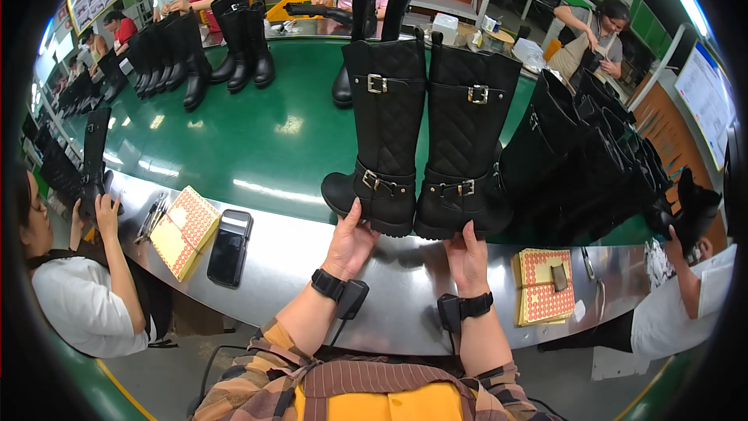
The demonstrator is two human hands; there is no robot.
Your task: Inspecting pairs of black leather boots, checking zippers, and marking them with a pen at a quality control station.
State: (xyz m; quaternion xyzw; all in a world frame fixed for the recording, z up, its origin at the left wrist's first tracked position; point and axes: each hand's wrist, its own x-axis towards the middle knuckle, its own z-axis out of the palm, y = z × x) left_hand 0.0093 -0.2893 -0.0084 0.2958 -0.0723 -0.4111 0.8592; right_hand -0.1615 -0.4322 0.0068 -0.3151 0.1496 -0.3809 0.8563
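A pair of tall black boots stands upright side by side in front of me, toes pointing outward. Both the left boot (386, 121) and the right boot (466, 129) have quilted shafts and silver buckles at top and ankle. My left hand (351, 245) grips the left boot low at its sole, thumb up along the side and the other fingers underneath. Likewise, my right hand (467, 259) holds the right boot by its sole near the heel, its fingers partly hidden below. The soles are at the inner edge of the green table surface; whether they rest on it I cannot tell.
Many black boots (561, 164) crowd the right of the green table (265, 140). On the metal edge lie yellow sticker sheets (185, 232), a black phone (231, 248) and another sticker stack (538, 308) with a small block. Co-workers sit close on both sides and across the table.
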